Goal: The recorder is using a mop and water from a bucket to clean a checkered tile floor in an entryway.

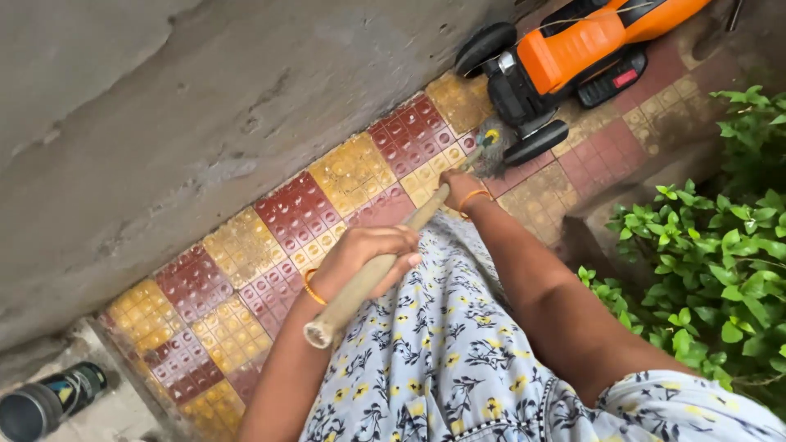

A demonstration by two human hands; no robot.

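Both hands grip broom stick: left hand curled round its near end, right hand farther along. Bristles on tiles, toward 1 o'clock, beside orange mower.

Outdoor side path of a home, by the looks. The ground was paved with chequered red and yellow studded tiles, grimy, running diagonally from lower left to upper right of the frame. A rough, stained concrete wall filled the upper left. Green leafy shrubs grew along the right edge behind a low kerb. An orange and black wheeled garden machine, lawnmower type, was parked at the top right on the tiles. A dark cylindrical can sat on bare cement at the lower left corner. A long-handled broom reached across the tiles. Reads as a house yard passage, not a workshop.
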